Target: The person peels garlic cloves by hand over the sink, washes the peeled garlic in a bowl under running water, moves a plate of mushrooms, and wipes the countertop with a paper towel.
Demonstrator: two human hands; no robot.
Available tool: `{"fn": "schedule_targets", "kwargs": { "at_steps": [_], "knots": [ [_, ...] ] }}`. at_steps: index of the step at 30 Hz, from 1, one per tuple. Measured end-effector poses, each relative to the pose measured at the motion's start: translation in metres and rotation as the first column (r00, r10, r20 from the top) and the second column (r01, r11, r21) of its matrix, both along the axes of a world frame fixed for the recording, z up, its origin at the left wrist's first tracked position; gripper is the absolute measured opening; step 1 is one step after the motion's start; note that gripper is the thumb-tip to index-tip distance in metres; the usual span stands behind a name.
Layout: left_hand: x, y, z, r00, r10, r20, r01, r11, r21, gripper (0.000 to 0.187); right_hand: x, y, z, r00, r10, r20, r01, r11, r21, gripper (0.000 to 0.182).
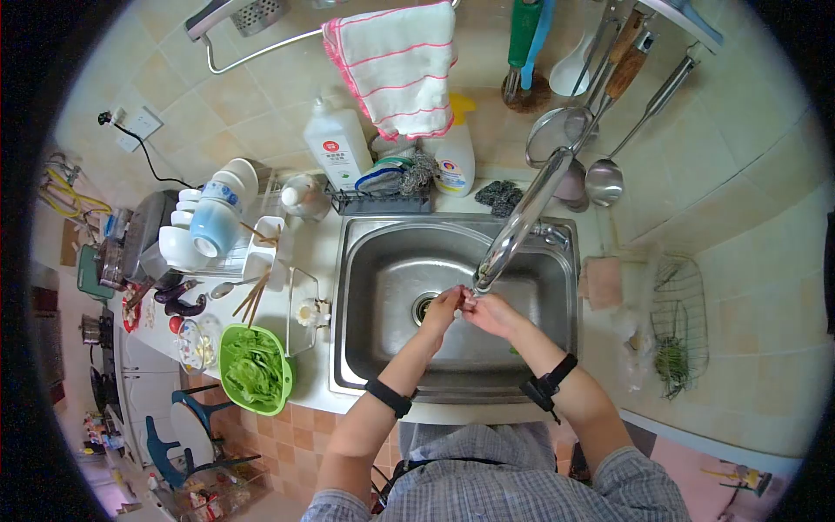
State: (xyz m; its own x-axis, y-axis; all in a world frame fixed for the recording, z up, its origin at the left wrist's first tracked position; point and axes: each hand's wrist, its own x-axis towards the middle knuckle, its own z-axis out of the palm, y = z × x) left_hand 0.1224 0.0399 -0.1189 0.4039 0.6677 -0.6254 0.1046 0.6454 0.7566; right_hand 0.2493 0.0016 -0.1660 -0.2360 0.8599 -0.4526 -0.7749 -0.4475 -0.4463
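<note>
Kitchen, tiled wall (235, 122), pale tabletop (315, 376). Set into it: one steel sink (383, 265), with a round drain (422, 308). One chrome tap (524, 217), slanting from the upper right, its spout end directly at my fingertips, just beyond both hands; whether they touch it I cannot tell.

My left hand (444, 310): over the drain, fingers bent and partly closed, tips meeting the other hand. My right hand (490, 314): just beside it, below the spout, fingers together and partly curled. Whether anything small sits between them, I cannot tell.

Left of the sink: one green basket (289, 383) with leafy greens (252, 367); stacked bowls (215, 228); dark aubergines (183, 306). Behind: one white bottle (337, 146), one spray bottle (455, 158), one hanging towel (391, 74). Right: one folded cloth (602, 283), one bunch of thin greens (671, 361), well apart from my hands.
</note>
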Motion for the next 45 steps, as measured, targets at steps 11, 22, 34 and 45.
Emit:
{"fn": "schedule_targets", "kwargs": {
  "at_steps": [11, 22, 34, 45],
  "knots": [
    [0.011, -0.014, -0.020, 0.995, -0.091, -0.040, 0.099, 0.935, 0.341, 0.039, -0.011, 0.003, 0.008, 0.954, -0.042, 0.297, 0.094, 0.982, -0.162, 0.025],
    [0.014, -0.011, -0.027, 0.959, 0.111, 0.262, -0.084, 0.990, -0.111, 0.018, 0.000, -0.009, 0.006, 0.807, 0.043, 0.589, -0.027, 0.999, -0.036, 0.020],
    [0.002, -0.009, -0.058, 0.997, 0.042, 0.072, -0.040, 0.999, -0.027, 0.047, -0.028, 0.001, 0.020, 0.769, 0.019, 0.639, 0.052, 0.994, -0.093, 0.031],
    [0.015, -0.001, -0.067, 0.800, 0.444, 0.404, -0.236, 0.851, -0.468, 0.036, -0.027, -0.001, 0.004, 0.991, -0.127, -0.030, 0.125, 0.989, -0.074, 0.012]
  ]
}}
